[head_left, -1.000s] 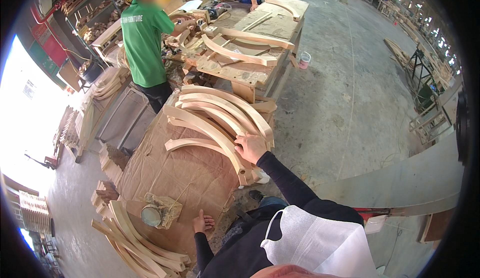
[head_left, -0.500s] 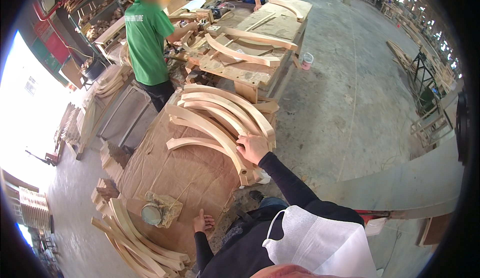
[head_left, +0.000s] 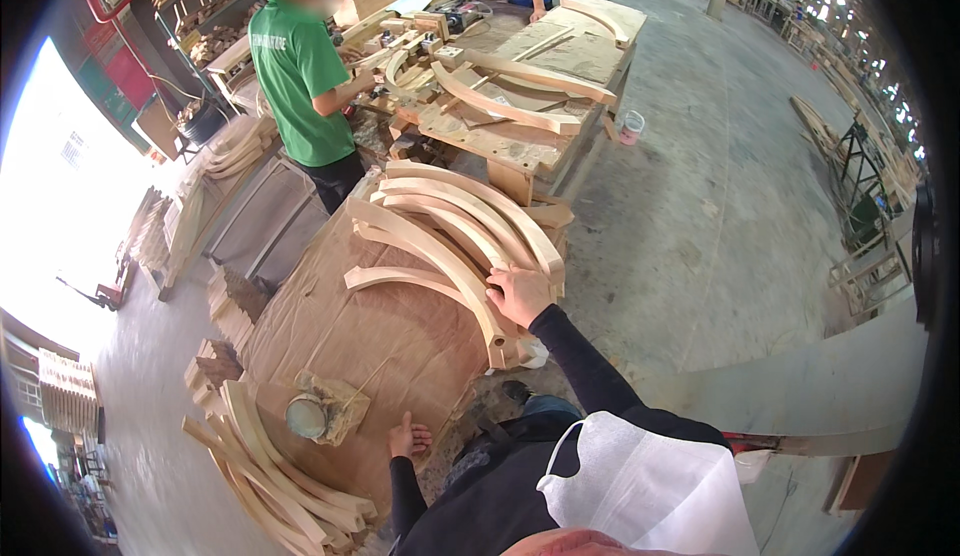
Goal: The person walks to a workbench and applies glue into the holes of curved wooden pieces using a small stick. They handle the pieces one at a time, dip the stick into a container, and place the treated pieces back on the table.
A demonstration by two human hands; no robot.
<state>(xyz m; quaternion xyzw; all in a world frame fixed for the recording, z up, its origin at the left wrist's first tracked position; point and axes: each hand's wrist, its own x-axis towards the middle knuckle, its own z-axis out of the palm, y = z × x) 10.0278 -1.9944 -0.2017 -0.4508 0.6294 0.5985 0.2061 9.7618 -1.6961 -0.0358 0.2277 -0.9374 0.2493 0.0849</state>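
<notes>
Wood arcs [head_left: 432, 246], pale and smoothly curved, lie side by side and partly overlapping in the head view, piled on the far right part of a work surface covered with creased brown paper [head_left: 375, 346]. The right hand [head_left: 519, 296] is at the near ends of this pile, its fingers bent over the wood; whether they grip a piece or only rest on it cannot be told. Just left of that hand, the end of one long arc shows a dark round spot, and a lower arc runs out to the left from under it. The left hand [head_left: 409, 439] is well apart from the pile, near the paper's close edge, with its fingers spread and holding nothing; contact with the paper is unclear. To its left, a round container [head_left: 306, 416] sits by a crusted tan slab [head_left: 342, 404], from which a thin stick [head_left: 376, 374] slants up. A second bundle of curved wood strips [head_left: 285, 481] lies at the lower left. Beyond the pile stands a wooden workbench [head_left: 590, 51] bearing more arcs, with a co-worker in a green shirt [head_left: 300, 86] on its left and a white bucket [head_left: 632, 128] on the floor at its right.
</notes>
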